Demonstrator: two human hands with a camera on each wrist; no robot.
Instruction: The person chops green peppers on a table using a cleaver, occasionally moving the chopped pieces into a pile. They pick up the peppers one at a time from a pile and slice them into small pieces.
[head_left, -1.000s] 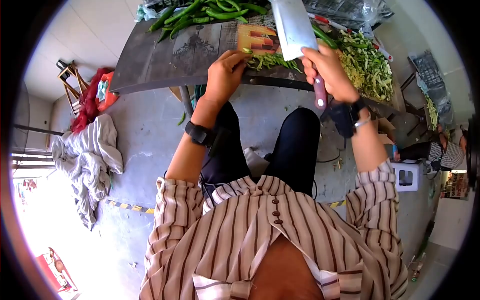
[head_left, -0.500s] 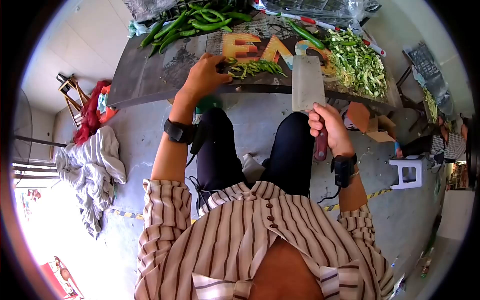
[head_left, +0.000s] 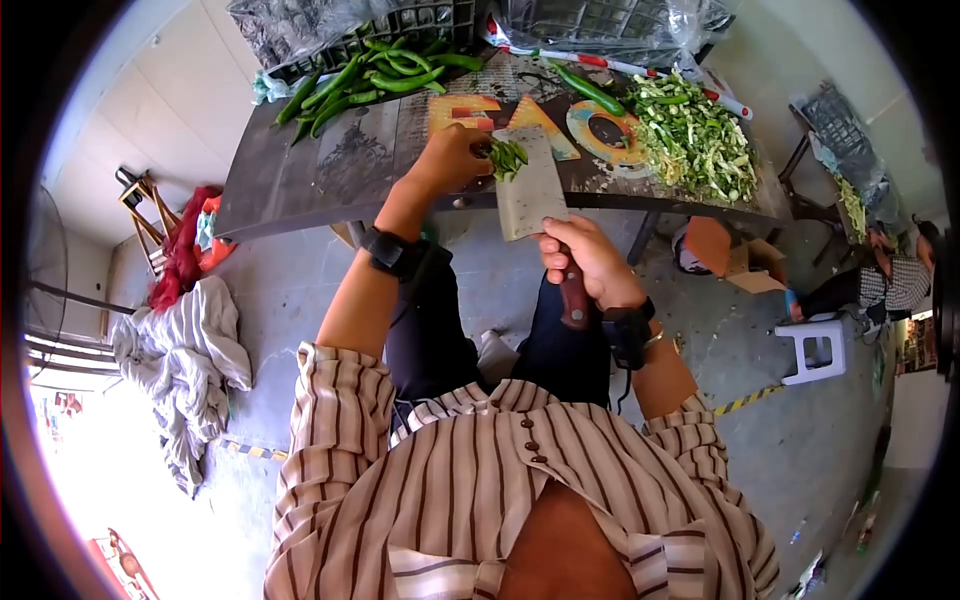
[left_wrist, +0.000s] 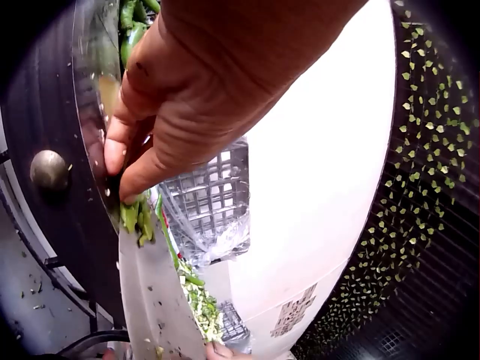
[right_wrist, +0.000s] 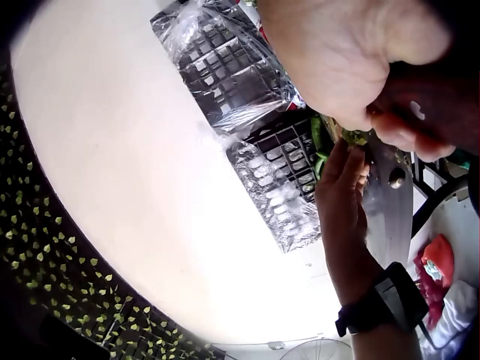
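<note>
My right hand (head_left: pixel 590 262) grips the dark red handle (head_left: pixel 573 295) of a cleaver, whose wide blade (head_left: pixel 535 195) lies flat at the table's front edge. A small bunch of cut green pepper pieces (head_left: pixel 508 160) is over the blade's left part. My left hand (head_left: pixel 445 160) holds these pieces at its fingertips, palm down. In the left wrist view, the thumb and fingers of the left hand (left_wrist: pixel 176 112) meet the cut pieces (left_wrist: pixel 138 219) beside the blade (left_wrist: pixel 154 289). The right wrist view shows the left hand (right_wrist: pixel 345 195) across from my right hand (right_wrist: pixel 337 64).
Whole green peppers (head_left: pixel 375 82) lie at the table's back left, another pepper (head_left: pixel 587 90) near the middle. A heap of chopped greens (head_left: pixel 695 140) covers the right end. Plastic-covered crates (head_left: pixel 620 30) stand behind. A white stool (head_left: pixel 812 350) and a person (head_left: pixel 895 275) are at the right.
The cleaver has swung left from the right side, its blade now by the left hand. The cut pieces, earlier spread along the table edge, are bunched over the blade.
</note>
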